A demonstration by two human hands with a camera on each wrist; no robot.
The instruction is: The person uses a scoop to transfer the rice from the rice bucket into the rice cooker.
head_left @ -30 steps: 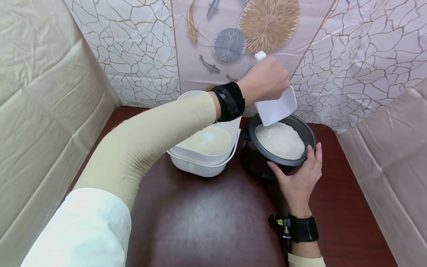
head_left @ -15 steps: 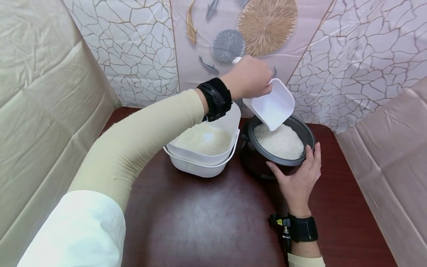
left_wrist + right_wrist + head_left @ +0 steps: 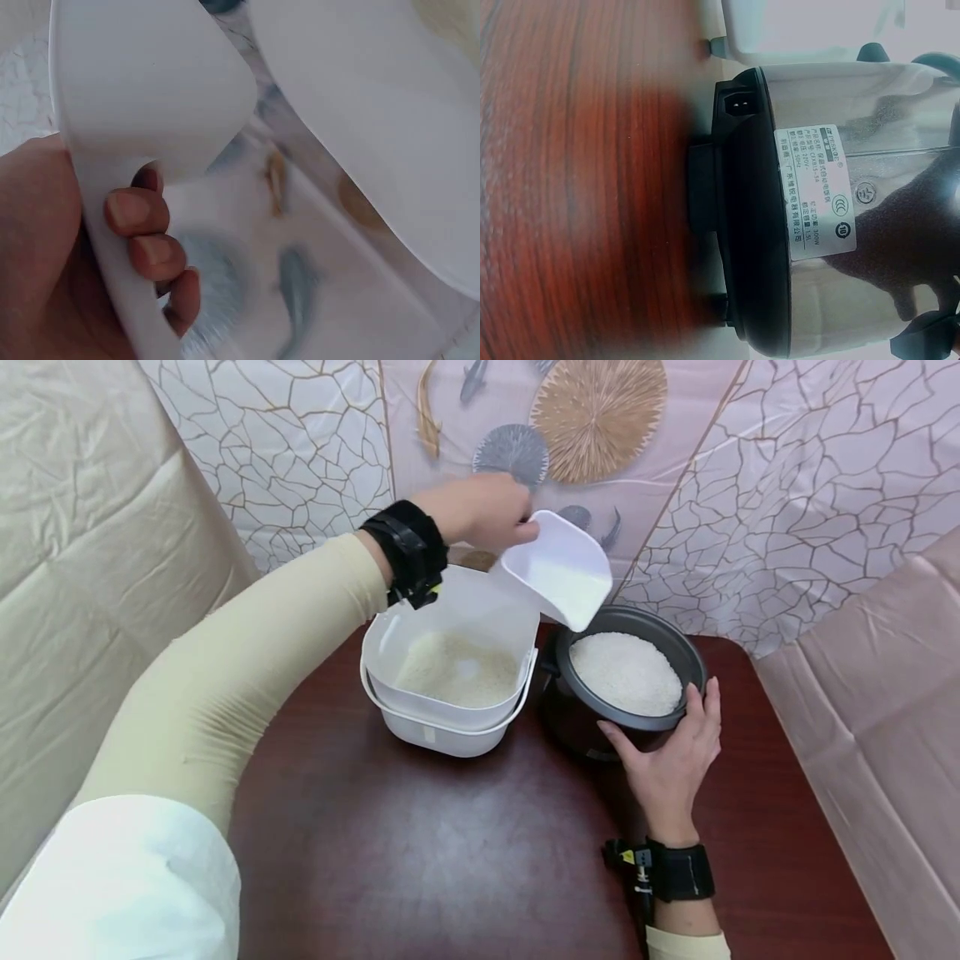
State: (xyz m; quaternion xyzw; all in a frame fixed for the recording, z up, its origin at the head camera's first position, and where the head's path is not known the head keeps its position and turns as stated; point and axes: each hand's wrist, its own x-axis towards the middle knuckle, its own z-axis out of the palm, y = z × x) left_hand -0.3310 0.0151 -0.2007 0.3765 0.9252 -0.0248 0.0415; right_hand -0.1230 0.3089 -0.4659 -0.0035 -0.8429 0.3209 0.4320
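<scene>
Head view: the left hand [image 3: 487,512] grips a white, wide-mouthed scoop [image 3: 564,568].

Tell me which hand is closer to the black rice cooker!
The right hand: its fingers rest against the right edge of the cooker. The left hand is farther off, up and to the left of it, holding the white scoop.

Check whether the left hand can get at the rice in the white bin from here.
Probably yes: the left hand, gripping the scoop, looks close to the bin's far side, and no lid covers the rice.
</scene>
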